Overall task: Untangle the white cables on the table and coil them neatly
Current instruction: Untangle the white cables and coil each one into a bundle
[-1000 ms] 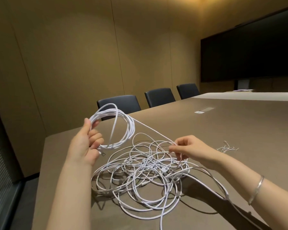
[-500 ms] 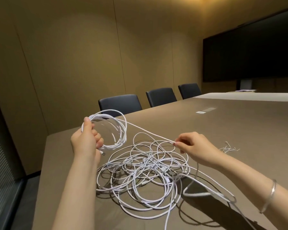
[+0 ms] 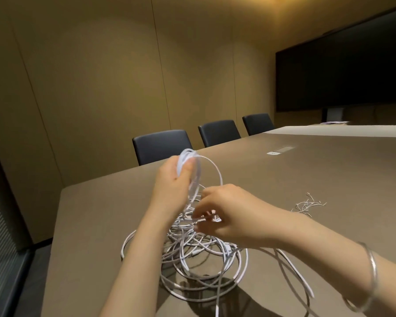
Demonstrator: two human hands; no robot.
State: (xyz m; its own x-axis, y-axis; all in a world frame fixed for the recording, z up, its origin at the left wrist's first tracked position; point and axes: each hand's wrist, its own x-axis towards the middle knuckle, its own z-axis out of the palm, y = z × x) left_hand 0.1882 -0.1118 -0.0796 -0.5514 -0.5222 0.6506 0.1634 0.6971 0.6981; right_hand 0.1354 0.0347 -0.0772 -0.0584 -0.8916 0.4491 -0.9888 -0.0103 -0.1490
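A tangle of white cables (image 3: 199, 259) lies on the brown table (image 3: 318, 179) in front of me. My left hand (image 3: 172, 186) is raised above the heap and grips a coil of white cable (image 3: 190, 165), seen almost edge-on, with the thumb pressed over its loops. One loop (image 3: 215, 170) arcs from the coil down toward my right hand (image 3: 226, 216). That hand is just right of the left one and pinches a strand of the same cable between its fingertips, right over the heap. A loose length (image 3: 293, 271) trails off under my right forearm.
A small bundle of thin white ties (image 3: 306, 204) lies on the table to the right. Three dark chairs (image 3: 162, 145) line the table's far edge. A socket plate (image 3: 281, 151) is set in the tabletop. A large dark screen (image 3: 343, 72) hangs on the right wall.
My right hand has moved left and closer to my left hand, bringing the strand over as a new loop. The coil in my left hand has turned nearly edge-on.
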